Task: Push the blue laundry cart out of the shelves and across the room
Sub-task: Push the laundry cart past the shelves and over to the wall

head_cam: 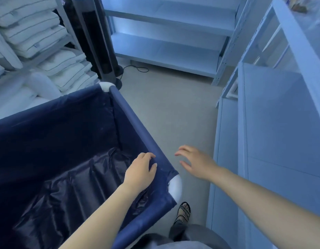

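The blue laundry cart (132, 123) fills the lower left, its dark fabric liner holding nothing, with white corner caps on its frame. My left hand (140, 171) grips the cart's right rim near the closest corner, fingers curled over the padded bar. To the right of that rim, my right hand (195, 161) hovers over the floor with fingers spread, touching nothing.
White shelves (166, 38) stand at the back and more shelving (274, 123) lines the right side. Stacked pillows (35, 42) fill the left rack. A dark tower fan (94, 36) with a floor cable (137, 69) stands beyond the cart. My sandalled foot (182, 212) is on the grey floor.
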`<state>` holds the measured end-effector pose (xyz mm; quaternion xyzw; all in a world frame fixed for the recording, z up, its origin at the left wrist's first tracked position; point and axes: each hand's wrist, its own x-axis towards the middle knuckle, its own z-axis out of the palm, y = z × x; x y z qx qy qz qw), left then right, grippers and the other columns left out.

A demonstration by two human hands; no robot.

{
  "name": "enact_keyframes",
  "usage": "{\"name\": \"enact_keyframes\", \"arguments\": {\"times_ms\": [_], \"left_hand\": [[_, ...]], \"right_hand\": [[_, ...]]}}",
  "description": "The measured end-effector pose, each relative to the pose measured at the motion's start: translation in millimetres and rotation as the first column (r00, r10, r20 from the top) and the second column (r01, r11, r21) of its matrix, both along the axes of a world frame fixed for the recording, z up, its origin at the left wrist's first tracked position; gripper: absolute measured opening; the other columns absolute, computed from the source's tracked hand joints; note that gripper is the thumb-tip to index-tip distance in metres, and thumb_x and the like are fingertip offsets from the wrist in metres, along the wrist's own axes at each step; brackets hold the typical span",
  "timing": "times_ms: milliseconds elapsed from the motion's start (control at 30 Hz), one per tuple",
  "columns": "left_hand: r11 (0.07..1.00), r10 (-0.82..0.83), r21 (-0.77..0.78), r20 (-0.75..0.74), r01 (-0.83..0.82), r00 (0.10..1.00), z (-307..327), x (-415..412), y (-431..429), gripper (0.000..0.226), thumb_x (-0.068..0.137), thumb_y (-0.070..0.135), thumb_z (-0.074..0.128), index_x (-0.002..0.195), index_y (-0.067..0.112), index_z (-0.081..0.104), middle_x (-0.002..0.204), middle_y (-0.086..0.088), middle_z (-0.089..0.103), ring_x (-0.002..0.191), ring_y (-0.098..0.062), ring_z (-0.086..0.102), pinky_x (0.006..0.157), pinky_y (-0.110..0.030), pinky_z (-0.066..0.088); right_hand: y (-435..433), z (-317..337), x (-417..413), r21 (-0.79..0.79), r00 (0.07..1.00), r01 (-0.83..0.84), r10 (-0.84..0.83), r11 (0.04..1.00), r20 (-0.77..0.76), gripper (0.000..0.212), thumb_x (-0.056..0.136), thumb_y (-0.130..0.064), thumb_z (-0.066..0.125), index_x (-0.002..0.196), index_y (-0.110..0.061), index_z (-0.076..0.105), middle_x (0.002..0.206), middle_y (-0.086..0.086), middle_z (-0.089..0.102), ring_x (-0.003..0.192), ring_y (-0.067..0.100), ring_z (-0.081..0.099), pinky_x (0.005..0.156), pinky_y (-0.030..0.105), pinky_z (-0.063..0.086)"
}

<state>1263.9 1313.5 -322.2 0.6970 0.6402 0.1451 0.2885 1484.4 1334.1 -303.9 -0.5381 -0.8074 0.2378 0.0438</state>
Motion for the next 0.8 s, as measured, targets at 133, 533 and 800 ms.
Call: {"name": "enact_keyframes", "arguments": {"times_ms": [133,533,800], "left_hand": [[0.995,0.086,0.044,-0.027,-0.085,0.996,-1.6,20.8,51.0,0.037,0.093,0.03,0.05,0.128,0.016,0.045,0.135,-0.001,0.045,0.111,-0.021,0.053,0.081,-0.035,0.051],[0.971,0.199,-0.123,-0.065,-0.206,0.978,-14.2,6.8,68.1,0.062,0.087,0.037,0.06,0.137,0.014,0.029,0.139,-0.005,0.04,0.117,-0.025,0.049,0.087,-0.038,0.051],[0.928,0.325,-0.174,-0.054,-0.329,0.944,-18.1,12.7,76.7,0.066,0.082,0.045,0.062,0.134,0.017,0.03,0.134,0.0,0.043,0.114,-0.02,0.05,0.086,-0.038,0.052]], "right_hand": [[45.7,-4.7,8.0,-0.006,0.999,-0.044,0.044,0.999,0.006,0.031,0.094,-0.02,0.048,0.125,-0.019,0.052,0.132,-0.001,0.047,0.12,0.019,0.044,0.096,0.033,0.04],[99.7,-14.8,-29.1,-0.092,0.986,-0.165,0.166,0.982,0.006,0.033,0.093,-0.022,0.05,0.126,-0.019,0.051,0.133,-0.001,0.046,0.119,0.02,0.046,0.097,0.034,0.041],[152.9,-27.8,-42.6,-0.094,0.947,-0.318,0.32,0.943,0.007,0.037,0.092,-0.022,0.051,0.129,-0.017,0.049,0.135,0.002,0.044,0.12,0.021,0.046,0.099,0.036,0.041]]}}
